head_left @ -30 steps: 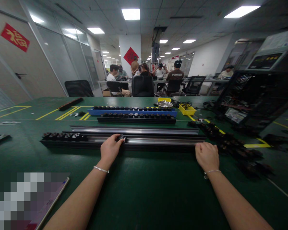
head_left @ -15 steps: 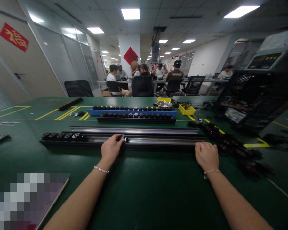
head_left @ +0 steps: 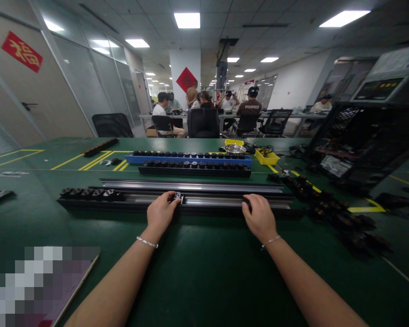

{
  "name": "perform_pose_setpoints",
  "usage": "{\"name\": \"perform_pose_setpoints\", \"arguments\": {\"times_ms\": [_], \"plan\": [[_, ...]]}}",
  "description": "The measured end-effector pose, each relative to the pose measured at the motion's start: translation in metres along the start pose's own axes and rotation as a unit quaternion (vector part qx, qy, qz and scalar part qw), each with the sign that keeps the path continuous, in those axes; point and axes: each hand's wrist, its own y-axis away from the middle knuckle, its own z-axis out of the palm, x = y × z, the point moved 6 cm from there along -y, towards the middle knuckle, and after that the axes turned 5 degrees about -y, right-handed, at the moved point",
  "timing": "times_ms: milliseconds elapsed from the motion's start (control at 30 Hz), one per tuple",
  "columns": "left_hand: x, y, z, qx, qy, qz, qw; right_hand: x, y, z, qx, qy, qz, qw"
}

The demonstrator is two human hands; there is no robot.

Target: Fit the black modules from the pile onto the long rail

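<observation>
Green tabletop [head_left: 204, 268] spreads beneath the long rail [head_left: 211, 201], where our left hand [head_left: 161, 211] pinches a small black block [head_left: 178, 196]. It looks light and stiff (perhaps slippery too), best held by its sides. It lies between our hands, nearer the left; our right hand [head_left: 261, 215] curls at the rail, and we cannot tell whether it grips anything.

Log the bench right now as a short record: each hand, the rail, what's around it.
Left hand: pinching a small black-and-silver block
Right hand: at the rail, right of centre; contents unclear
Rail: long, black, shiny metal channel; row of dark blocks at its left end
Beyond: long blue bar bearing black parts
Right: scattered black parts
Surface: green table
</observation>
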Motion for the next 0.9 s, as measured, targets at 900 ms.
{"name": "perform_pose_setpoints", "arguments": {"times_ms": [900], "plan": [[0.007,-0.001,0.014,0.005,0.071,0.056,0.996,-0.139,-0.032,0.099,-0.162,-0.137,-0.007,0.977]]}}
